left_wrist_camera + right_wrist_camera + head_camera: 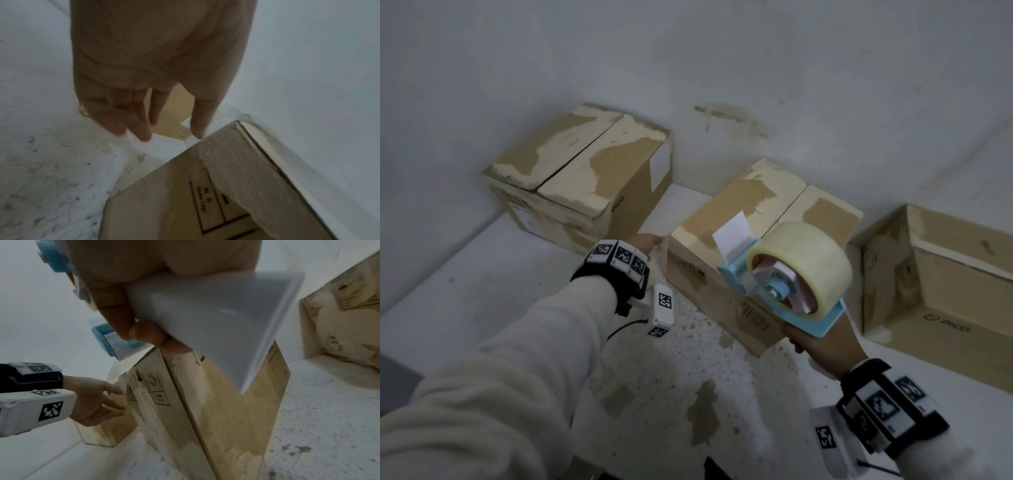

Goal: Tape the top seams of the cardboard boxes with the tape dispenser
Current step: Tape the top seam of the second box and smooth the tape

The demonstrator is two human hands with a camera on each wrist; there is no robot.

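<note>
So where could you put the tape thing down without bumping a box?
The widest bare patch is the speckled white surface in front of the middle box, between the two arms. A narrower gap lies between the left box and the middle box, but the left hand reaches into it. Between the middle box and the right box it is tight.

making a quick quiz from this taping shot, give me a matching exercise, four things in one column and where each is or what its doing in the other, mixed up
Things:
1 left box
2 middle box
3 tape dispenser
4 left hand

Places or states:
A gripped by the right hand
B fingers straight, reaching at the middle box's side
C far left, against the wall
D right under the raised dispenser

Pairs: 1-C, 2-D, 3-A, 4-B
</note>
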